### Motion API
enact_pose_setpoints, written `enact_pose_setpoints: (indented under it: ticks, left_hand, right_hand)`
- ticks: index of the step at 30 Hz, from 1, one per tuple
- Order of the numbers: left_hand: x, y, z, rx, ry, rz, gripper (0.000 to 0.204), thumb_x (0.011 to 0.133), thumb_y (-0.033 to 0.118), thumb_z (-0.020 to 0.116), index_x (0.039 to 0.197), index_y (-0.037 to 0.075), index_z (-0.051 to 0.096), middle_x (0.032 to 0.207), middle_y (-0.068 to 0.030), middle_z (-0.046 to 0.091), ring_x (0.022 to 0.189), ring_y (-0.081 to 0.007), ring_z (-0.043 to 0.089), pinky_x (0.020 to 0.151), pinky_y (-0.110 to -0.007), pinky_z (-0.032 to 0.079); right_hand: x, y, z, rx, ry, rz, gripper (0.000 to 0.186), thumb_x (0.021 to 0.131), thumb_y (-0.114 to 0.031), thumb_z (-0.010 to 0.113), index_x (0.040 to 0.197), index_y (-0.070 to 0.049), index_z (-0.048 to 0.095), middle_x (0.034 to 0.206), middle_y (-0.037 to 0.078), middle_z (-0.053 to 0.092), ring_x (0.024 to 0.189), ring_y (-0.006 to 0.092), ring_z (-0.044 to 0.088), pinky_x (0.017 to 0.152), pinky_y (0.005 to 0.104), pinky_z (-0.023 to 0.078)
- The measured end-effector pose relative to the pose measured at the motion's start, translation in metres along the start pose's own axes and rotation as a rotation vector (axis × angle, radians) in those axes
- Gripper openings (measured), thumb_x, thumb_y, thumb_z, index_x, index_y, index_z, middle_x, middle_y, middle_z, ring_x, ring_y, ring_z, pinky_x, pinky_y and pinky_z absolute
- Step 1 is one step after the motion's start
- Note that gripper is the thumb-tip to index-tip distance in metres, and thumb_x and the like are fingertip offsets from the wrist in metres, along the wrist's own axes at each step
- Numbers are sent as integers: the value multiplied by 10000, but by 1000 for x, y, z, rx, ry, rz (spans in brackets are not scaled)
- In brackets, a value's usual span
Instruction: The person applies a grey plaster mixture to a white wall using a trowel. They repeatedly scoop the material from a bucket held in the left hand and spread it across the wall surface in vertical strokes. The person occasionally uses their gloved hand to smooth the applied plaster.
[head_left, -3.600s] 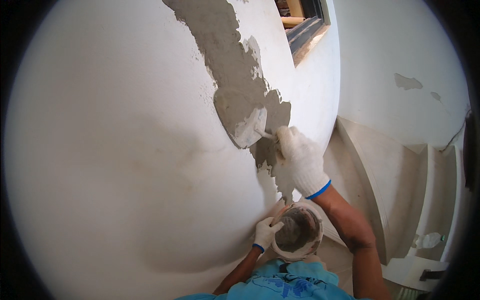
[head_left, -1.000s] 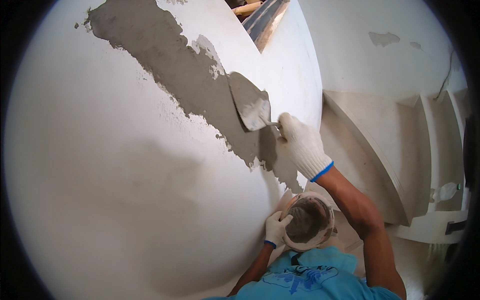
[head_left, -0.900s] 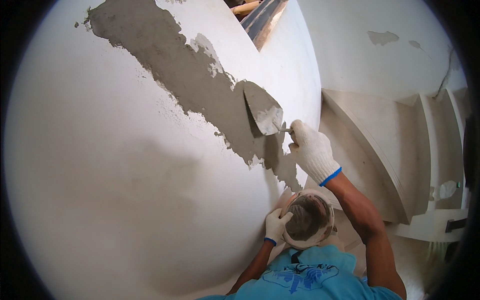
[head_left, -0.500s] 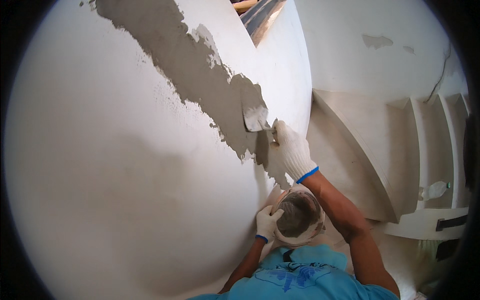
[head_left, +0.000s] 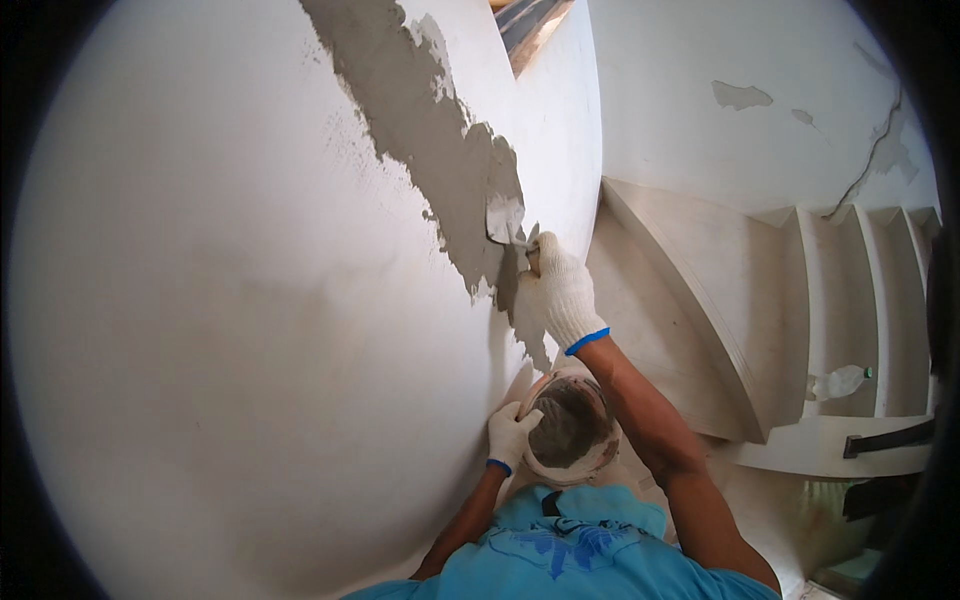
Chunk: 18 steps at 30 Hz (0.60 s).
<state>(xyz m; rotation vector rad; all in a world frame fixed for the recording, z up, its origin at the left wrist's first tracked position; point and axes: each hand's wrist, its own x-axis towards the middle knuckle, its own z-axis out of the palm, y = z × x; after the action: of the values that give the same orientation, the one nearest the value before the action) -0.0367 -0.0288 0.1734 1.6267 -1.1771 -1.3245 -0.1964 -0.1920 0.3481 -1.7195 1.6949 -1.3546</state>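
Note:
My right hand (head_left: 562, 290), in a white knit glove with a blue cuff, is closed round the handle of a trowel (head_left: 505, 217). The trowel's blade lies against a broad band of wet grey mortar (head_left: 420, 125) that runs slantwise down the white wall (head_left: 250, 330). Lower down, my left hand (head_left: 510, 436), gloved the same way, grips the rim of a round bucket (head_left: 603, 455), its thumb over the edge. Grey mortar (head_left: 565, 425) sits inside the bucket. Most of the trowel's handle is hidden by my right glove.
Pale stairs (head_left: 790, 300) curve along the right side, with a clear plastic bottle (head_left: 840, 382) lying on one step. A dark rail (head_left: 890, 438) juts in at the lower right. The far wall (head_left: 690, 110) has a crack and grey patches. An opening (head_left: 530, 30) shows at the top.
The view has shifted, so the wall band appears farther right and the stairs farther left. The trowel stays on the mortar at nearly the same spot, and both hands keep their grips.

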Motion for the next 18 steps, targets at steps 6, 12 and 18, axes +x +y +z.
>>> enact_pose_setpoints:
  ticks: [6,12,18]
  left_hand:
    - [-3,5,-7,88,-24,-20,226,888,178,782,796,16,655,721,27,552,674,-91,491,605,-301,432]
    - [-2,-8,-9,95,-41,7,182,884,168,782,846,7,708,734,23,596,681,-95,529,622,-297,454]
    - [1,-18,-12,120,-89,15,172,886,148,774,845,-3,702,742,28,605,677,-99,530,622,-303,452]
  right_hand:
    - [-31,42,3,-56,-141,216,289,818,-117,712,1062,-21,589,768,219,670,784,448,687,713,516,536]
    - [-25,-18,-18,221,-160,226,299,810,-96,699,1079,1,609,749,192,659,706,380,676,687,458,543]
    - [-69,16,14,-18,-127,16,302,841,-146,708,1104,-43,600,774,176,684,743,419,690,682,492,541]
